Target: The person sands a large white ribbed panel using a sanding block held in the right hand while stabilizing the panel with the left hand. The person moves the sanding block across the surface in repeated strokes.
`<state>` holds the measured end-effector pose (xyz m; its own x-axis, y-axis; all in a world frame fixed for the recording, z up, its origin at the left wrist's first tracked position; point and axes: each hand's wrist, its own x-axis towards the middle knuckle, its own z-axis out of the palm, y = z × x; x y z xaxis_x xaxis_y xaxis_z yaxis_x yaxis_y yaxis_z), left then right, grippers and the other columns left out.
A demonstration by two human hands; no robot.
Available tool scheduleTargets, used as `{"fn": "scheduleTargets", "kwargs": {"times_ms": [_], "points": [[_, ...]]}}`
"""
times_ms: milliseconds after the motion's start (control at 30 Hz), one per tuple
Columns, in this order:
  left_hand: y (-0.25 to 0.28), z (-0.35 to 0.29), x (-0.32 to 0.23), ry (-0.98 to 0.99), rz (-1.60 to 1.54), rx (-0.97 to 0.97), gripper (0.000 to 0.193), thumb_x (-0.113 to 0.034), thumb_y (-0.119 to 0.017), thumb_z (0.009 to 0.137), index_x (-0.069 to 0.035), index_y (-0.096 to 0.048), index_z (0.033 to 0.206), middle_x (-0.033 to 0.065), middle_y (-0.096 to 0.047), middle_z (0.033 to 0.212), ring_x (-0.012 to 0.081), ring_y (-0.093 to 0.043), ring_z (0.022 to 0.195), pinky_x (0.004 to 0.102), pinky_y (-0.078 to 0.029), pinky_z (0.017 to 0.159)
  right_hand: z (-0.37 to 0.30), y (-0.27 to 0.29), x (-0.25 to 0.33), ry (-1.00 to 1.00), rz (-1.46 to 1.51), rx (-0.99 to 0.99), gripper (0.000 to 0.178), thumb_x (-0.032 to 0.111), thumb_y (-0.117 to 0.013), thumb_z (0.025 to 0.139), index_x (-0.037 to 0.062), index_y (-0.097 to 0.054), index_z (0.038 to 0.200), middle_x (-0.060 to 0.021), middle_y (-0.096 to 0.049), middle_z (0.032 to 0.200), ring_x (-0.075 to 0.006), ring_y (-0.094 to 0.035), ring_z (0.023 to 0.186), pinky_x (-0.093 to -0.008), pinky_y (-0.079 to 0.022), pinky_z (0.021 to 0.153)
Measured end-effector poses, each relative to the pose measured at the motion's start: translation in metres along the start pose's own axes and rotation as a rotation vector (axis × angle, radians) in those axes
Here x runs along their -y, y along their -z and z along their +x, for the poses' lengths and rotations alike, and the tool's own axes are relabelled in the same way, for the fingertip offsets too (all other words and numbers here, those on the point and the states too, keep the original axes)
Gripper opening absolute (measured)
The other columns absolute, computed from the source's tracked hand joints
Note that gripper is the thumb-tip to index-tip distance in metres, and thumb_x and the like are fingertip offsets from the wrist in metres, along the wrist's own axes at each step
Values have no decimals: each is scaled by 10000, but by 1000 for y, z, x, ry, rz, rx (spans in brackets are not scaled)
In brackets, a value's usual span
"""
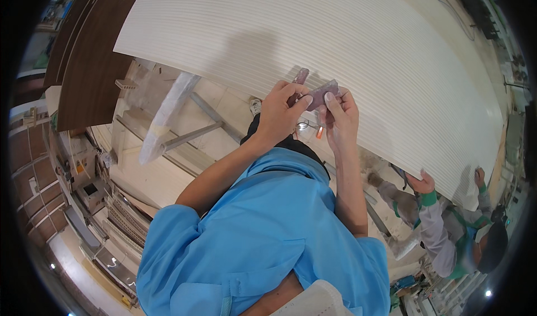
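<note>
Both my hands are raised together over the near edge of a large white ribbed panel [358, 47]. My left hand [279, 112] is closed, pinching worn purplish-brown sandpaper; one narrow strip of sandpaper [300, 79] sticks up past its fingers. Between the thumb and fingers of my right hand [341, 114] is a wider, creased piece of sandpaper [323, 94] with a pale, ragged edge. My left fingertips touch this wider piece at its left end. Whether the two pieces are joined is hidden by my fingers.
Dark brown boards [95, 53] stand at the panel's left end. Below the panel is a metal frame leg [193, 137], beside a plastic-wrapped bar [165, 120]. At the right, a co-worker [447, 237] in grey and green has hands at the panel's edge.
</note>
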<state>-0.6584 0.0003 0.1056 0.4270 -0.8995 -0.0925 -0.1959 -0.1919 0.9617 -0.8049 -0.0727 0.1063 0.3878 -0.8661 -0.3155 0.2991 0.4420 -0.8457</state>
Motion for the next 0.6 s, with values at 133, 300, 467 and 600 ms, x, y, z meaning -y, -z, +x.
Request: {"fn": "scheduleTargets", "kwargs": {"times_ms": [133, 300, 467, 600], "points": [[5, -3, -7, -66, 43, 47, 235, -234, -773, 911, -52, -762, 1058, 82, -621, 926, 175, -608, 759, 320, -489, 677, -5, 0, 6, -61, 18, 39, 176, 183, -689, 1024, 28, -637, 1090, -16, -634, 837, -72, -581, 669, -240, -494, 549], [7, -12, -15, -114, 246, 124, 261, -250, -789, 898, -41, -769, 1051, 97, -628, 926, 191, -618, 765, 326, -488, 666, -3, 4, -1, -82, -14, 37, 198, 201, -702, 1017, 26, -645, 1088, -4, -625, 773, -67, -548, 616, -222, -473, 535], [11, -5, -5, 120, -75, 228, 278, -253, -793, 904, -18, -778, 1052, 65, -619, 913, 146, -593, 781, 304, -471, 681, 1, 5, -10, -29, -94, 16, 190, 206, -715, 1009, 31, -658, 1055, -3, -634, 777, -54, -517, 608, -215, -424, 520], [9, -5, 6, 119, -121, 218, 264, -238, -770, 934, 0, -776, 1049, 40, -612, 908, 120, -565, 788, 283, -454, 710, 3, 4, -12, -30, -165, -38, 198, 217, -730, 1001, 28, -676, 1021, 5, -633, 777, -47, -503, 603, -218, -394, 519]]}}
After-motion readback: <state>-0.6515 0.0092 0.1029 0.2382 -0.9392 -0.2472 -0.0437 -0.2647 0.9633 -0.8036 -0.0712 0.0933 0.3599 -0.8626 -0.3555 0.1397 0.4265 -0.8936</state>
